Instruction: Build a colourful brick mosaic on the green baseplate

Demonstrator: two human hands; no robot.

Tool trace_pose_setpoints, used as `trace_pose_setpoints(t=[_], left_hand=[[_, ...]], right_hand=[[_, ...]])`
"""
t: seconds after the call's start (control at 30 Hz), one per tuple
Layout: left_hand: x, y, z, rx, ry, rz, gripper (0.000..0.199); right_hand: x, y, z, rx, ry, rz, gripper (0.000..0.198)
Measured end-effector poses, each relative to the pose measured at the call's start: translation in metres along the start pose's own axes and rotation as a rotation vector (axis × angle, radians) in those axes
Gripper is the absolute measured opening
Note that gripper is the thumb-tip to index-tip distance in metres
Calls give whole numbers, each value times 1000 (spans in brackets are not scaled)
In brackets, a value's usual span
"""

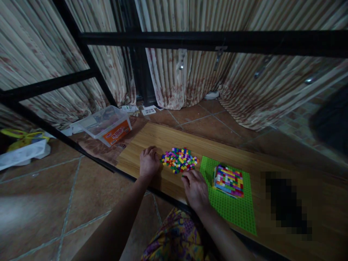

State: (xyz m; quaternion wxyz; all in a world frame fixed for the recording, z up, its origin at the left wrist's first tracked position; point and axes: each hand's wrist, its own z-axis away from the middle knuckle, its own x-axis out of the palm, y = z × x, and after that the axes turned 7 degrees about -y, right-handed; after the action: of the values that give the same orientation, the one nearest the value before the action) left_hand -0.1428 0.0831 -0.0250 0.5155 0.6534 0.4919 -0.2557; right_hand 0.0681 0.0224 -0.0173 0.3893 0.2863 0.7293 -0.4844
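Observation:
A loose pile of small multicoloured toy bricks (179,159) lies on the wooden tabletop (163,137). At the pile's left edge rests my left hand (149,162), fingers loosely bent and the thumb apart, with nothing visible in it. My right hand (196,190) is at the pile's near right side, its fingertips pinched together; what they hold, if anything, is too small to make out. Just right of that hand lies a green studded baseplate (231,212). On it stands a low block built of bricks in many colours (229,180).
A clear plastic box (106,125) with an orange label stands beyond the table's left end. Black metal bars (201,40) cross in front of striped curtains (174,79). A yellow object and white packaging (24,154) lie far left. A blurred-out dark patch (288,203) covers the table's right.

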Motion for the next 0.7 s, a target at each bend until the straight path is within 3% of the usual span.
trace_pose_setpoints(t=[0.47, 0.7], left_hand=[[-1, 1, 1, 6, 6, 6, 30], [-2, -1, 0, 11, 10, -1, 30]], right_hand=[[-1, 6, 1, 12, 5, -88, 14], [-19, -2, 11, 69, 72, -270, 14]])
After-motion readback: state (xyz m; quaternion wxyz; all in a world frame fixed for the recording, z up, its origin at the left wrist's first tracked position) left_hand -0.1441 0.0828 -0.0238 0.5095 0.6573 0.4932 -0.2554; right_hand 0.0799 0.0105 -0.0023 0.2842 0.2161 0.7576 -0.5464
